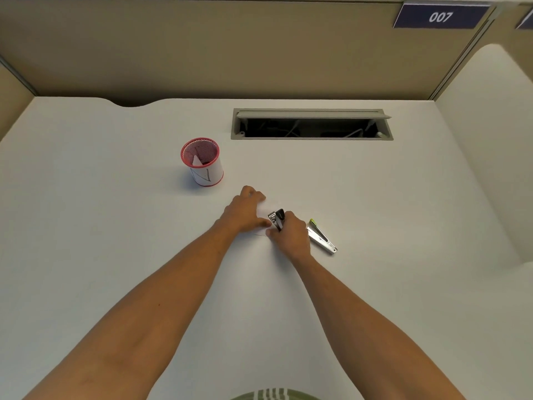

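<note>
Stapler (pixel 277 218), black and silver, sits at the middle of the desk (pixel 115 226) in the curled fingers of your right hand (pixel 290 236), its nose at the white paper (pixel 266 208) that your left hand (pixel 245 210) presses down; stapling appears under way, with completion not visible.

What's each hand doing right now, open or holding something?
Left hand: open, fingers pressing down on a faint white sheet.
Right hand: gripping a small black and silver stapler.
</note>
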### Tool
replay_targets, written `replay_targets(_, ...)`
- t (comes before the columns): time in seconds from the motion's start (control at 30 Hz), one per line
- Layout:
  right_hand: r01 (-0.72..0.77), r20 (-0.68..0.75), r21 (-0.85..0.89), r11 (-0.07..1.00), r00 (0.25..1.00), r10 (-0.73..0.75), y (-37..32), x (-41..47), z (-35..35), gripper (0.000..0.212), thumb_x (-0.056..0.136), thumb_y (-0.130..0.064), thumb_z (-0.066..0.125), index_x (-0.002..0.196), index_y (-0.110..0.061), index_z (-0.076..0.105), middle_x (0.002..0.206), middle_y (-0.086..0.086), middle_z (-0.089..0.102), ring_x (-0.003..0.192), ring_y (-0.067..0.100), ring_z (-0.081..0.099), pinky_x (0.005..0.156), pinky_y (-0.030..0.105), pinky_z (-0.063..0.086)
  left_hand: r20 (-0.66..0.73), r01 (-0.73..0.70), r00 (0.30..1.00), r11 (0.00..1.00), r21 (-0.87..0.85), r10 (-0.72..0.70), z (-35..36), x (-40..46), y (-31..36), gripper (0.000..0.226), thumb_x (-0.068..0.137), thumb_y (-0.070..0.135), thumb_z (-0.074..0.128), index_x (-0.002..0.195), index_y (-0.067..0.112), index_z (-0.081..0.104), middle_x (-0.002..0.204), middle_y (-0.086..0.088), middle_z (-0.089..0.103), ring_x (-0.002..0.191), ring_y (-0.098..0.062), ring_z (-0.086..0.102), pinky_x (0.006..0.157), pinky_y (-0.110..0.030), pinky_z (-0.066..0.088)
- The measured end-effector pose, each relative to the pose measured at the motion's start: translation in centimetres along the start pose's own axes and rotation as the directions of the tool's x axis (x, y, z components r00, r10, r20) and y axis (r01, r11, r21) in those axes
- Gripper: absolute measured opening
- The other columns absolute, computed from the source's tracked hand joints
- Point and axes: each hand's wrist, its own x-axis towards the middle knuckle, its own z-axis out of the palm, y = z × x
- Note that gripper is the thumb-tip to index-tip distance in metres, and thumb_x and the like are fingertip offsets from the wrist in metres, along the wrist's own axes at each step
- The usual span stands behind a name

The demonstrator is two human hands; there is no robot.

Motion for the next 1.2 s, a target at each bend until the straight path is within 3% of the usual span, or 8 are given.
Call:
replay_targets(0.17, -0.011, -0.009, -0.035, 0.999, 1.000, 0.010, 0.1, 0.3, 0.2, 0.042, 0.079, -0.028, 0.074, 0.109, -0.006, 0.054, 0.105, 0.010, 0.065, 0.096, 0.031, 0.061, 0.068, 0.033, 0.043, -0.057, 0.003, 0.998, 0.997, -0.072, -0.007, 0.2, -0.6, 0.0, 0.047, 0.069, 0.034, 0.081, 0.108, 0.022, 0.057, 0.118, -0.003, 0.045, 0.096, -0.024, 0.053, 0.080, -0.035, 0.047)
replay_targets(0.27, 0.000, -0.012, -0.034, 0.999, 1.000, 0.000, 0.2, 0.4, 0.2, 0.042, 0.079, -0.028, 0.074, 0.109, -0.007, 0.054, 0.103, 0.008, 0.065, 0.094, 0.029, 0.061, 0.067, 0.032, 0.042, -0.106, 0.015, 0.993, 0.949, -0.314, -0.050, 0.6, -1.2, 0.1, 0.037, 0.072, 0.022, 0.080, 0.100, 0.022, 0.056, 0.087, -0.002, 0.058, 0.076, -0.019, 0.056, 0.065, -0.029, 0.044)
replay_targets(0.37, 0.016, -0.011, -0.012, 1.000, 1.000, -0.016, 0.4, 0.4, 0.2, 0.038, 0.077, -0.028, 0.074, 0.104, -0.009, 0.054, 0.095, 0.003, 0.062, 0.083, 0.024, 0.057, 0.064, 0.030, 0.039, -0.144, 0.005, 0.984, 0.835, -0.551, -0.101, 0.7, -2.0, -0.1, 0.049, 0.072, 0.010, 0.080, 0.110, 0.025, 0.052, 0.059, 0.002, 0.053, 0.053, -0.009, 0.048, 0.053, -0.018, 0.041)
replay_targets(0.5, -0.023, 0.018, 0.332, 0.943, 1.000, 0.018, 0.6, 0.3, -0.5, 0.027, 0.077, -0.028, 0.076, 0.081, -0.018, 0.051, 0.077, -0.002, 0.058, 0.066, 0.018, 0.054, 0.059, 0.030, 0.043, -0.159, 0.027, 0.973, 0.764, -0.645, -0.168, 0.4, -3.2, -0.4, 0.066, 0.071, 0.008, 0.081, 0.123, 0.026, 0.046, 0.063, -0.002, 0.062, 0.060, -0.010, 0.059, 0.063, -0.021, 0.048)
replay_targets(0.67, -0.153, 0.115, 0.672, 0.725, 0.988, 0.102, 0.2, -0.1, -2.0, 0.024, 0.087, -0.026, 0.072, 0.081, -0.008, 0.058, 0.065, 0.004, 0.059, 0.045, 0.015, 0.047, 0.041, 0.025, 0.040, -0.163, 0.012, 0.969, 0.694, -0.720, -0.185, 0.5, -4.4, -0.6, 0.027, 0.074, 0.014, 0.081, 0.092, 0.014, 0.061, 0.074, -0.003, 0.069, 0.069, -0.013, 0.068, 0.058, -0.022, 0.055)
replay_targets(0.83, -0.124, 0.192, 0.700, 0.704, 0.981, -0.018, -0.1, -1.0, -2.5, 0.020, 0.086, -0.019, 0.074, 0.077, -0.011, 0.057, 0.058, 0.002, 0.049, 0.042, 0.012, 0.042, 0.039, 0.023, 0.033, -0.124, 0.013, 0.976, 0.617, -0.787, -0.178, 0.4, -5.5, 0.0, 0.023, 0.079, 0.013, 0.077, 0.096, 0.005, 0.065, 0.085, -0.011, 0.073, 0.077, -0.021, 0.072, 0.066, -0.029, 0.060)
replay_targets(1.07, -0.127, 0.157, 0.703, 0.700, 0.987, 0.021, 0.0, -1.3, -2.5, 0.020, 0.085, -0.009, 0.073, 0.073, -0.011, 0.056, 0.055, 0.002, 0.047, 0.040, 0.012, 0.036, 0.039, 0.022, 0.029, -0.062, 0.033, 0.986, 0.552, -0.833, -0.152, -0.2, -6.4, 0.3, 0.026, 0.086, 0.012, 0.069, 0.105, 0.007, 0.053, 0.087, -0.005, 0.071, 0.073, -0.012, 0.072, 0.058, -0.022, 0.057)
replay_targets(1.2, -0.130, 0.116, 0.670, 0.731, 0.991, 0.070, 0.2, -1.2, -2.0, 0.020, 0.082, -0.008, 0.075, 0.074, -0.010, 0.057, 0.055, 0.002, 0.048, 0.038, 0.012, 0.037, 0.038, 0.021, 0.030, -0.078, 0.058, 0.966, 0.499, -0.864, -0.246, -0.3, -6.7, -0.3, 0.022, 0.086, 0.011, 0.069, 0.105, 0.006, 0.059, 0.101, -0.014, 0.070, 0.085, -0.022, 0.071, 0.064, -0.029, 0.060)
